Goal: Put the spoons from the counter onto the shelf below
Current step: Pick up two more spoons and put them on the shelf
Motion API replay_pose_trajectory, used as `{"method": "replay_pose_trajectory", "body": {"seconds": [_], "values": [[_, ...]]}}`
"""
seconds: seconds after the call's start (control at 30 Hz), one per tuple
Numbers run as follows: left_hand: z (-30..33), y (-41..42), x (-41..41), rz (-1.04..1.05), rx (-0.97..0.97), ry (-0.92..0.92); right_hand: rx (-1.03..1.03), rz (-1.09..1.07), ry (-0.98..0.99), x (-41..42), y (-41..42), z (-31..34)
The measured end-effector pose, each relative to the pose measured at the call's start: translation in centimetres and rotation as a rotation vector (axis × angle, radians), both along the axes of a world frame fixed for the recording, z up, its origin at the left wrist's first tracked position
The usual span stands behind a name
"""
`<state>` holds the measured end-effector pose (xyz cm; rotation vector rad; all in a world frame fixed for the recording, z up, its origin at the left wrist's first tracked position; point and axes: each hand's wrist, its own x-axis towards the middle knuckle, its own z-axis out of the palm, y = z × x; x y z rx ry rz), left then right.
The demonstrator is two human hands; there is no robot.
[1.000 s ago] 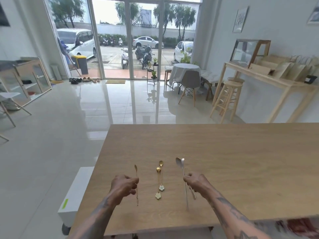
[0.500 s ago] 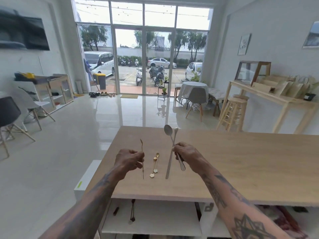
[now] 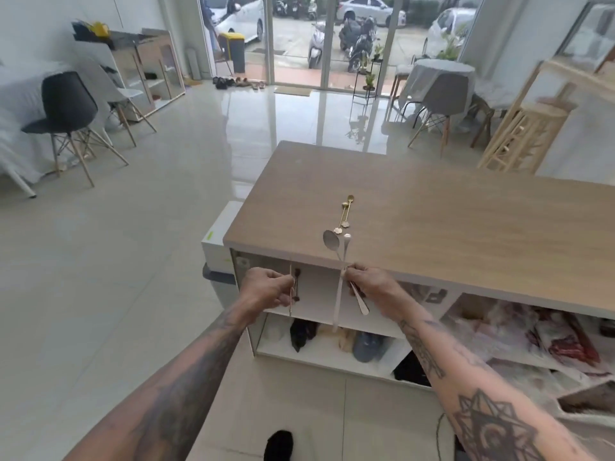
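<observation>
1. I see a bright room with a glossy pale tiled floor (image 3: 139, 267), glass doors at the far end, and cars and scooters parked outside.
2. A black chair (image 3: 68, 108) stands at the far left; a grey chair (image 3: 439, 94) sits by a covered round table at the far right.
3. In front of me is a long wooden tabletop (image 3: 449, 234) over white open shelving.
4. Two gold spoons (image 3: 345, 212) with flower-shaped ends lie side by side on the tabletop near its front edge, bowls pointing away from me.
5. My left hand (image 3: 266, 289) is closed in a pinch around a thin gold spoon (image 3: 291, 291), held upright in front of the upper shelf (image 3: 319, 314).
6. My right hand (image 3: 369, 287) is closed around two spoons at once: a silver spoon (image 3: 331, 241) whose bowl rises over the tabletop's edge, and a white spoon (image 3: 339, 294) whose long handle hangs down past the shelf.
7. A dark utensil (image 3: 296, 284) lies on the upper shelf, just behind my left hand; I cannot tell exactly what it is.
8. The lower shelf (image 3: 319, 356) holds dark and pale items, too blurred to name.
9. Both forearms are bare and tattooed.
</observation>
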<state>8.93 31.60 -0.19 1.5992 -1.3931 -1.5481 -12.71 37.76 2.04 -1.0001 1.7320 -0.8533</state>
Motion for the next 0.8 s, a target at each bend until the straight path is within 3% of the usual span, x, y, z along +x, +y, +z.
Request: {"method": "replay_pose_trajectory", "body": {"seconds": [0.4,0.8], "values": [[-13.2,-1.1,0.4,-0.022,0.207,-0.088,0.296,0.005,0.003,1.6,-0.5,-15.4],[-28.2,-15.7,-7.7,-0.023,0.236,-0.191,0.415,-0.177,0.005,-2.4,-13.0,-30.8]]}}
